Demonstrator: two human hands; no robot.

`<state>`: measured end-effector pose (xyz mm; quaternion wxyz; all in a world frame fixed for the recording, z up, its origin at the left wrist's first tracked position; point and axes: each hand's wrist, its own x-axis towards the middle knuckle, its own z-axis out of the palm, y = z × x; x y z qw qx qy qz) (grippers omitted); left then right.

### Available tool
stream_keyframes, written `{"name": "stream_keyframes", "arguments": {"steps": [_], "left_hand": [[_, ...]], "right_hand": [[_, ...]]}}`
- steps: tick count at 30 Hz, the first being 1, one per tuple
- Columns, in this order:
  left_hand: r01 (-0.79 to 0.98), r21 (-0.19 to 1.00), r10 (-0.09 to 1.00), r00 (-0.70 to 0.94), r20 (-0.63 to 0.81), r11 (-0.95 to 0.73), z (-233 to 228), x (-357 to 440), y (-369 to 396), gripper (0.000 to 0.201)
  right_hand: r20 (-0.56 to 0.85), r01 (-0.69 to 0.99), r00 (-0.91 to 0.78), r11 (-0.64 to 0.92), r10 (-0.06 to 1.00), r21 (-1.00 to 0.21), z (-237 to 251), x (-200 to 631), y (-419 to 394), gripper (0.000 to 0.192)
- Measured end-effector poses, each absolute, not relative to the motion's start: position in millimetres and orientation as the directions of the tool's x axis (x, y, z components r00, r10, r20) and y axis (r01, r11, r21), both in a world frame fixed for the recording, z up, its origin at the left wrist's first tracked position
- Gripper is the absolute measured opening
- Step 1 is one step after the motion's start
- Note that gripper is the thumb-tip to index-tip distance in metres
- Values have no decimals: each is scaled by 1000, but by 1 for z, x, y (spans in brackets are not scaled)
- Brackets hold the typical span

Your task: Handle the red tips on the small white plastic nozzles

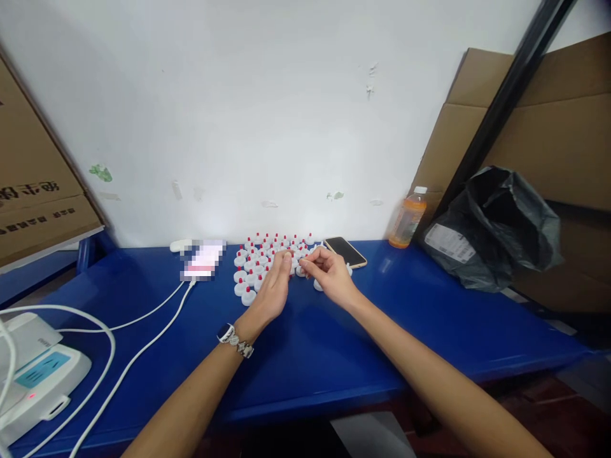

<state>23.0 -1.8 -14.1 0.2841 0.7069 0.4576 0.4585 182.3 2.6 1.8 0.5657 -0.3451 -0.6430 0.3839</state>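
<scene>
Several small, squat white bottles with red caps [248,297] stand close together on the blue table. My left hand [274,289] rests along their right side, its fingers stretched out and its palm turned toward my other hand. Thumb and forefinger of my right hand [331,273] are pinched together just above a white bottle [300,271]. What sits between those fingertips is too small to make out. Beside and behind the right hand are a few more white bottles [318,286], partly hidden; at least one shows a bare white nozzle.
Behind the right hand lies a phone [346,250]. An orange drink bottle [408,218] and a dark plastic bag [491,229] stand to the right. White cables [157,337] run from a power strip [57,375] at left. Cardboard boxes [38,184] flank the table [305,362].
</scene>
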Motion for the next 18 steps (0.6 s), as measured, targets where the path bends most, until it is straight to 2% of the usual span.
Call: {"name": "stream_keyframes", "arguments": {"steps": [3, 6, 10, 12, 18], "left_hand": [[492, 767, 899, 84, 429, -412, -8, 15, 1, 50], [547, 697, 861, 93, 499, -463, -7, 11, 2, 38], [581, 643, 846, 165, 507, -499, -8, 11, 1, 32], [598, 625, 847, 191, 496, -501, -8, 11, 1, 32], [625, 557, 814, 243, 527, -547, -7, 15, 10, 32]], "right_hand": [[456, 278, -181, 490, 871, -826, -1, 195, 14, 20], [404, 541, -310, 509, 861, -670, -5, 202, 22, 8], [415, 707, -398, 562, 818, -430, -3, 200, 26, 8], [441, 747, -393, 560, 807, -359, 1, 200, 27, 6], [503, 781, -219, 459, 836, -423, 7, 227, 50, 18]]}}
